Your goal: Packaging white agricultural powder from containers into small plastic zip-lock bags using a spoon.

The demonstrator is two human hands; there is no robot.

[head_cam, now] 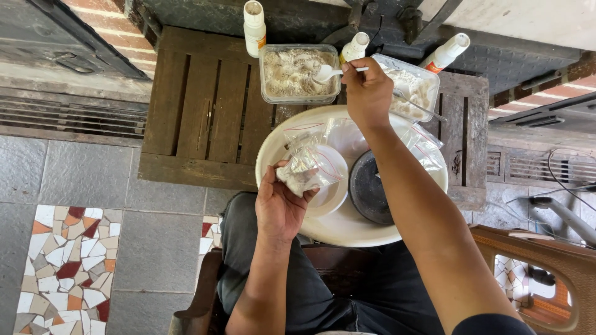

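Observation:
My left hand (280,205) holds a small clear zip bag (305,167) with pale powder in it, above a large white round tray (298,220) on my lap. My right hand (367,93) grips a white plastic spoon (329,72) whose bowl hovers over a clear square tub (292,73) of beige powder. On the tray lie a small white bowl (335,186), a dark round lid-like disc (369,189) and several empty clear zip bags (425,149).
A second clear tub (415,87) with a spoon in it stands right of the first on a dark wooden crate (198,105). Three white bottles (254,28) stand behind the tubs. A brown plastic chair arm (546,267) is at right. Mosaic floor tiles (65,267) lie at left.

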